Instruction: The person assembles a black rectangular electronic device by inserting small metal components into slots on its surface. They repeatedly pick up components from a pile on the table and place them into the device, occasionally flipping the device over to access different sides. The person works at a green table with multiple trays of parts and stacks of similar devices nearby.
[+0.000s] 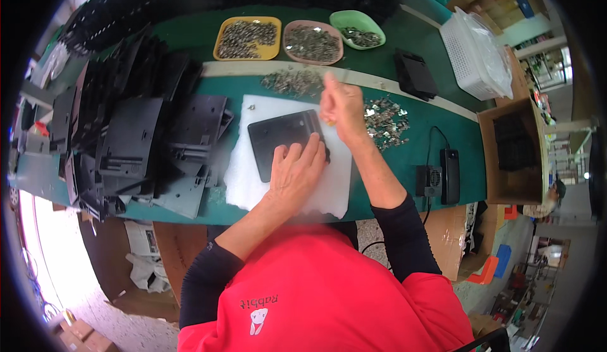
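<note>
A black plastic panel (278,131) with a raised strip along its right side lies on a white foam sheet (243,191) before me. My left hand (296,174) rests over the panel's lower right corner and holds it against the foam, fingers bent with their tips on the surface. My right hand (343,109) is raised just beyond the panel's upper right corner, fingers closed together and slightly blurred. Whatever it pinches, if anything, is too small to make out. Small metal pieces lie in one heap (294,82) beyond the foam and in another pile (387,123) right of my right hand.
Stacked black panels (133,131) crowd the left. A yellow tray (277,48), a pink tray (338,54) and a green tray (373,43) hold small metal parts at the back. Rightward are a black corded device (449,175), a white basket (465,55) and a cardboard box (515,197).
</note>
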`<act>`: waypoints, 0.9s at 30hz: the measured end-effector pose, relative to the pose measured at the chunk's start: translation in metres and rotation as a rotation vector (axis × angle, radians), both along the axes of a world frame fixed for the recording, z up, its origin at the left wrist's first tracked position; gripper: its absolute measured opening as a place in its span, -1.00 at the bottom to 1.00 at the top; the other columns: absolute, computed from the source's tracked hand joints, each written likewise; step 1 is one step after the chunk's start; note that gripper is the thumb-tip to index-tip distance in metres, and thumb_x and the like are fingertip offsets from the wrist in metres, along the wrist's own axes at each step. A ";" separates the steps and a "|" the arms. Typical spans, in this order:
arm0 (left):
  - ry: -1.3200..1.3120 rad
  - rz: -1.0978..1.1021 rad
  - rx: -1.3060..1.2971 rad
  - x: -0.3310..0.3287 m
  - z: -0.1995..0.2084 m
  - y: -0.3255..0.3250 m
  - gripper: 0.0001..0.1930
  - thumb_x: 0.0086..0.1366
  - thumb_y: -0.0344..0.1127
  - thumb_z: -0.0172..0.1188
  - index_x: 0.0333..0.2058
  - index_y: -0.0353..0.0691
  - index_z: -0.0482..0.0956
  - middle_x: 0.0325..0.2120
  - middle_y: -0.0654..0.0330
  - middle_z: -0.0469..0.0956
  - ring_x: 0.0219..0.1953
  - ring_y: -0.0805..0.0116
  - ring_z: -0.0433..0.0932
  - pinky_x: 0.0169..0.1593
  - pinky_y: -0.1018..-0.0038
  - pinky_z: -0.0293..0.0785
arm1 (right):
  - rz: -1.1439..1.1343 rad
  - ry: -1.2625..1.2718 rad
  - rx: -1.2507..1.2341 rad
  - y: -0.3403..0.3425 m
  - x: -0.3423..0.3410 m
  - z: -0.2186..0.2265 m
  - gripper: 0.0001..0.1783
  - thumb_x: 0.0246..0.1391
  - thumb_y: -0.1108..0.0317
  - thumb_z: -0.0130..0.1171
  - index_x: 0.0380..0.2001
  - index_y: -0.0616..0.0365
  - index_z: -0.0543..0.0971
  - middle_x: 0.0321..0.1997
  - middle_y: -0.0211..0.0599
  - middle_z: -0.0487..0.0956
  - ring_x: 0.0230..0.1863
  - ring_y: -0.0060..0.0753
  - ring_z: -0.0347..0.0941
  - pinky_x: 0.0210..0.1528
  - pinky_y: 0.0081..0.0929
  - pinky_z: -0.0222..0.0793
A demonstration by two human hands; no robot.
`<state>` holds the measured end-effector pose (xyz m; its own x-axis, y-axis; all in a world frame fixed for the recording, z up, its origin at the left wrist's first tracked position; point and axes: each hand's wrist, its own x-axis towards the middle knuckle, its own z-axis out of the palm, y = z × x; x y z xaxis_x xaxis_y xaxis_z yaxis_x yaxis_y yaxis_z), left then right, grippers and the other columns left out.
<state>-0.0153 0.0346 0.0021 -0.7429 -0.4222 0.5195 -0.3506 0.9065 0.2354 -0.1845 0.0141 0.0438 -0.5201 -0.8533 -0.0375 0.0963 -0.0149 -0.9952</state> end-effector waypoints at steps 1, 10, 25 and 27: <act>0.023 -0.013 0.017 -0.004 0.003 -0.001 -0.62 0.12 -0.33 0.18 -0.06 -0.29 0.52 0.04 0.13 0.47 -0.28 0.30 0.43 -0.21 0.31 0.32 | 0.009 0.167 0.094 -0.002 0.000 0.000 -0.39 0.32 0.07 0.04 -0.82 0.06 0.28 -0.80 -0.50 0.28 -0.78 -0.56 0.24 -0.71 -0.59 0.07; 0.246 -0.085 0.291 -0.010 0.021 -0.011 -0.65 0.11 -0.51 0.27 -0.08 -0.31 0.52 -0.07 0.04 0.53 -0.12 0.04 0.54 -0.07 0.26 0.49 | -0.092 -0.018 0.119 0.030 -0.024 -0.019 -0.61 0.28 0.09 0.10 -0.42 0.24 0.60 -0.61 -0.51 0.44 -0.80 -0.72 0.17 -0.75 -0.65 0.04; 1.099 0.037 1.400 -0.018 0.097 -0.052 -0.83 0.37 -0.34 0.19 -0.24 -0.35 0.63 -0.48 0.38 0.57 -0.51 0.71 0.40 -0.45 0.75 0.24 | 0.031 -0.266 -0.019 0.066 0.004 0.000 -0.78 0.20 0.22 0.24 -0.40 0.13 0.54 -0.71 -0.59 0.35 -0.76 -0.77 0.18 -0.74 -0.68 -0.01; 1.173 0.097 1.571 -0.017 0.076 -0.057 -0.78 0.35 -0.27 0.24 -0.21 -0.34 0.64 -0.48 0.38 0.57 -0.50 0.69 0.40 -0.45 0.72 0.24 | -0.029 -0.149 0.112 0.071 -0.003 0.005 -0.77 0.18 0.23 0.25 -0.40 0.17 0.56 -0.70 -0.57 0.37 -0.75 -0.76 0.18 -0.74 -0.66 -0.01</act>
